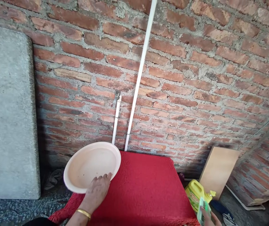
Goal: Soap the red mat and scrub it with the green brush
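Observation:
A pale pink plastic basin (87, 166) is tilted at the left end of the red cloth. My left hand (99, 190), with a gold bangle at the wrist, grips its near right rim, fingers inside and thumb hidden. A few dark specks show on the basin's inner wall. At the lower right edge, my right hand (211, 218) is closed on a small pale green and white object (203, 209), whose kind I cannot make out. It is partly cut off by the frame. Just behind it stands a yellow detergent jug (194, 191).
A red cloth (148, 185) covers a low table against the brick wall (172, 84). White pipes (137, 81) and a tap (117, 95) rise behind it. A grey slab (7, 113) leans at left. A tan board (219, 169) and dark shoes (222, 210) are at right.

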### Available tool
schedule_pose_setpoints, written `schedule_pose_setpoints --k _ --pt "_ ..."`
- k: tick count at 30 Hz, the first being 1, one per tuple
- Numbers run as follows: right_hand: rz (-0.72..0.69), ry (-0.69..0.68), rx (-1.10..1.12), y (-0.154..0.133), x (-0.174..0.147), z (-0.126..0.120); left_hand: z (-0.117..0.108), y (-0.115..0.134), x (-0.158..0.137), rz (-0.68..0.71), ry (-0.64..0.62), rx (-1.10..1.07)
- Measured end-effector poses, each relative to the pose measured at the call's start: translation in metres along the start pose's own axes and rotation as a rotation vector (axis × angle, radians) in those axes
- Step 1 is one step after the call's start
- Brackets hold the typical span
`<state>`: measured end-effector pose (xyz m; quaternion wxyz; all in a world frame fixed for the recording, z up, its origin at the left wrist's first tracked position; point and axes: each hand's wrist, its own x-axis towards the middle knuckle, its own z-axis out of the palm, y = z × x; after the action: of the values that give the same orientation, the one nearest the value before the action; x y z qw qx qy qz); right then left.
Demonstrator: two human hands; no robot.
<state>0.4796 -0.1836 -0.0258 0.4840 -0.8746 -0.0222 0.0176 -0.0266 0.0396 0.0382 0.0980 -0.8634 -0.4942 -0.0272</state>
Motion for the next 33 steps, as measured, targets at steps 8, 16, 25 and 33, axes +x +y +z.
schedule_pose_setpoints --k 8,16,25,33 --pt "-0.711 -0.538 0.098 -0.049 -0.166 0.087 0.004 -0.002 0.0 -0.008 0.021 -0.029" --pt "-1.023 -0.807 -0.26 -0.085 -0.252 0.114 0.014 -0.004 0.0 0.008 0.07 0.009" --pt "-0.822 -0.364 -0.351 -0.061 -0.114 0.09 0.015 -0.001 0.0 -0.011 0.081 -0.07" --pt "-0.563 -0.022 -0.293 -0.006 -0.031 0.024 0.005 0.001 -0.002 -0.007 0.076 -0.039"
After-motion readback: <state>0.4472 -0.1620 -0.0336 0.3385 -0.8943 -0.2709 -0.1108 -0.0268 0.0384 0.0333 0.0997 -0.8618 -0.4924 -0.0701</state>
